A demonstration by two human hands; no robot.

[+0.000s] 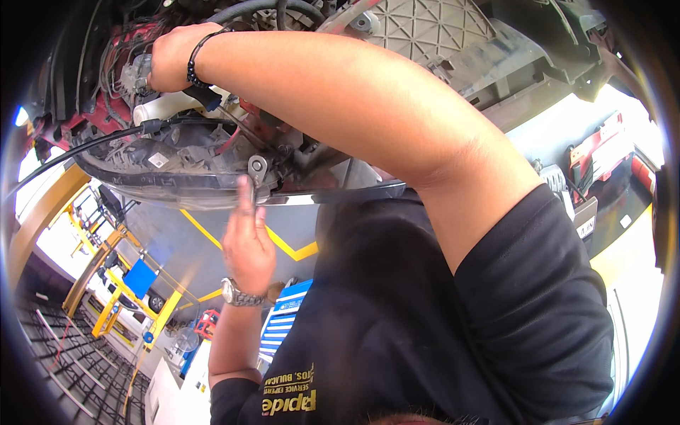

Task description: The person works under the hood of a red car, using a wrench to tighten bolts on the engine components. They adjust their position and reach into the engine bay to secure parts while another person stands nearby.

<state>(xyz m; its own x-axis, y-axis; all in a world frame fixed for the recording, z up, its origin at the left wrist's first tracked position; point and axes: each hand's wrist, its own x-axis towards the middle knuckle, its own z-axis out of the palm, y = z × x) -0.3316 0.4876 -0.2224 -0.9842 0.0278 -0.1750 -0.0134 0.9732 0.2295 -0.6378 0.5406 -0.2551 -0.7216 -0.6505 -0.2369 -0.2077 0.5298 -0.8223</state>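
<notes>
My left hand [248, 248], with a metal watch on its wrist, points upward below the headlamp. Its fingers lie along the handle of a ratchet wrench [257, 168], whose round steel head rests by the front edge of the car. My right hand [180, 58], wearing a dark beaded bracelet, reaches across to the far left of the car's front. Curled fingers there meet a greyish translucent part [140, 73]; most of the fingertips are hidden. Just below that hand sits a dark handle-like piece [204, 98], beside a white plastic tube [166, 106].
The dusty headlamp housing [163, 157] spans the front edge. A black cable [78, 150] runs out leftward. Overhead is a ribbed grey panel [425, 28]. Below are a grey floor with yellow lines [294, 253], a blue-and-white striped object [287, 315] and yellow lift equipment [106, 312].
</notes>
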